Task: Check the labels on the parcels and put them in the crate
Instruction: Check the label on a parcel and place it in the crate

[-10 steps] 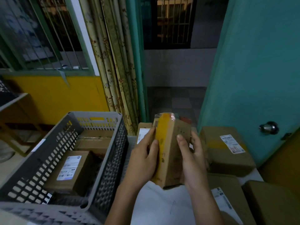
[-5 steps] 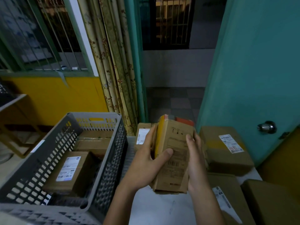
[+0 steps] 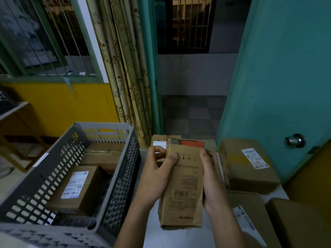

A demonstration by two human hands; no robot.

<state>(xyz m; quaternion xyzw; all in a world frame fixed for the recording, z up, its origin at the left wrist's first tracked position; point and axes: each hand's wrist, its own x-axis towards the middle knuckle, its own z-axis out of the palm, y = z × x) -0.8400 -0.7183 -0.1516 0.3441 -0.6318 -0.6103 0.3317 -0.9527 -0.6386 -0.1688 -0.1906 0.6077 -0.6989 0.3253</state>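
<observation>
Both hands clasp one tall parcel upright above the white table, left hand and right hand on opposite edges, its printed barcode face toward the camera. Reading goes best held steady, thumbs clear of the print. Moving left to the grey crate means lifting over its near wall and fitting beside the labelled box inside.

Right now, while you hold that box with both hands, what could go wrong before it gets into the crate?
1. The box is held only at its edges by the left hand and right hand, above the table; a loose grip could let it slip.
2. The room is dim, so the printed barcode could be misread.
3. The crate already holds two boxes, so it may land tilted on them.
</observation>
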